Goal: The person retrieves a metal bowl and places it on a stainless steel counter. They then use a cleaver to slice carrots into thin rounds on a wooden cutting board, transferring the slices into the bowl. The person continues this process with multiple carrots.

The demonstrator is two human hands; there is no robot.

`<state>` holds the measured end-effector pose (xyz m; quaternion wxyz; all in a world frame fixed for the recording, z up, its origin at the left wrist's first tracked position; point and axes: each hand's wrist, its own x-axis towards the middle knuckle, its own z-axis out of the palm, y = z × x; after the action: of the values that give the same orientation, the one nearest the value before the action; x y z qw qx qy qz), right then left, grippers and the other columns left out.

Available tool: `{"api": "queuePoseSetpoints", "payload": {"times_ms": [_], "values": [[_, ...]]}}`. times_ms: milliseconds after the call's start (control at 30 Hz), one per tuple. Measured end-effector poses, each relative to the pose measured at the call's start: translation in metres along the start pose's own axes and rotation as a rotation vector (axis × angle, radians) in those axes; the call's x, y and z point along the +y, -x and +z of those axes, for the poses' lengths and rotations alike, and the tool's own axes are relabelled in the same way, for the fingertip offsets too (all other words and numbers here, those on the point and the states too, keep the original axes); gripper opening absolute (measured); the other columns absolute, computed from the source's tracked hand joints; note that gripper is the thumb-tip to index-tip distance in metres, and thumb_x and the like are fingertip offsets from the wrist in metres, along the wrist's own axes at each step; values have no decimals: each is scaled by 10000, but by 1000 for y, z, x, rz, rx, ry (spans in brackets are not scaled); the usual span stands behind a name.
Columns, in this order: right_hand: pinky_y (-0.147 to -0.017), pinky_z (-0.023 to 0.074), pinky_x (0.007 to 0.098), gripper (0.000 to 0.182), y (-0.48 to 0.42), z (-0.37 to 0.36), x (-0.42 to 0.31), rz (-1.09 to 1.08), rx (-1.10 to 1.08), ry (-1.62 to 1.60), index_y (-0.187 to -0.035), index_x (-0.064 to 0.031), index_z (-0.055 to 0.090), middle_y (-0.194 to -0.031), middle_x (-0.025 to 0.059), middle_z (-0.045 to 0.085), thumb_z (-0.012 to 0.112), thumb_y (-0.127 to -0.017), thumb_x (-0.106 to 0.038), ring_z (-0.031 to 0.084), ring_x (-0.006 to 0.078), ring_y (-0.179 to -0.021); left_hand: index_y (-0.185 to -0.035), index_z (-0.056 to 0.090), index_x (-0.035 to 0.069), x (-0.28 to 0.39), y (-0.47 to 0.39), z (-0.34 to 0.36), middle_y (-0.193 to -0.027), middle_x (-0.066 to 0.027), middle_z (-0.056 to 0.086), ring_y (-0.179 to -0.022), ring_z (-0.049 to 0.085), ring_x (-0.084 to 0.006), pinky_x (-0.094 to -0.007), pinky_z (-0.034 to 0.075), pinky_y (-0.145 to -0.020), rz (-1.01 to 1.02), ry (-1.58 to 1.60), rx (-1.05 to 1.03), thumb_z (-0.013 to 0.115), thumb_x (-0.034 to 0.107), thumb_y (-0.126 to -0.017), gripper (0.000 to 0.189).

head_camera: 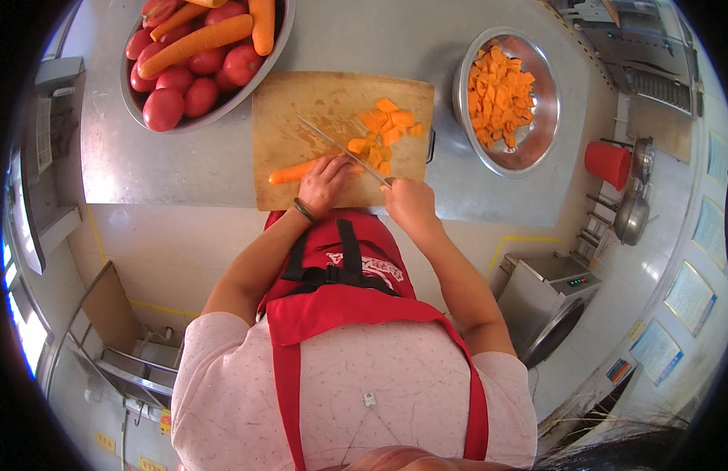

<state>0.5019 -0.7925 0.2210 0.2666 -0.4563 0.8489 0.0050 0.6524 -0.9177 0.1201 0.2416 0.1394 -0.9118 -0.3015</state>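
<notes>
My left hand [325, 182] presses a peeled carrot [292, 172] down on the wooden cutting board [334, 88]. In my right hand [410, 203] is the handle of a kitchen knife [340, 147]; its blade lies slantwise across the carrot, close beside my left fingertips. Cut carrot pieces [390, 122] are spread on the board's right half, some of them just behind the blade. Whether the blade has gone into the carrot I cannot tell. To the right of the board, a steel bowl [550, 126] holds a heap of carrot chunks [498, 94].
A large metal basin [211, 122] with tomatoes [164, 109] and whole carrots [196, 44] stands at the upper left on the steel table [146, 171]. A red bucket [607, 165] and metal pans [631, 218] are off to the right, near a steel appliance [546, 300].
</notes>
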Motion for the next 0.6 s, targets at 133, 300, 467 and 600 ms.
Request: {"api": "queuePoseSetpoints", "payload": {"times_ms": [133,300,467,600], "values": [[-609,512,454,201,-19,37,-2,50,-7,47,-738,-47,693,-706,181,658,637,-815,-224,661,345,-666,-1016,635,49,0,0,-5,-1056,-84,599,-933,584,-270,-370,510,-790,-3,19,-52,661,60,-716,301],[-628,512,459,199,-17,17,3,36,-42,19,-762,-41,699,-713,179,661,625,-819,-217,662,345,-676,-1033,639,48,1,-3,-10,-1069,-86,598,-983,582,-273,-383,505,-819,16,-40,-2,630,62,-684,349],[-622,510,456,248,4,-15,-12,35,-74,-16,-759,-25,695,-690,188,654,592,-844,-234,662,352,-680,-1035,637,35,0,6,-5,-1077,-93,596,-1021,574,-282,-397,499,-843,-11,-37,-9,608,69,-682,356],[-611,502,462,258,-19,30,-10,48,-39,56,-737,-19,685,-676,200,645,589,-853,-229,660,361,-675,-1022,635,32,2,2,-9,-1073,-92,598,-1007,577,-281,-390,499,-842,6,-29,-14,621,69,-684,340]]}}
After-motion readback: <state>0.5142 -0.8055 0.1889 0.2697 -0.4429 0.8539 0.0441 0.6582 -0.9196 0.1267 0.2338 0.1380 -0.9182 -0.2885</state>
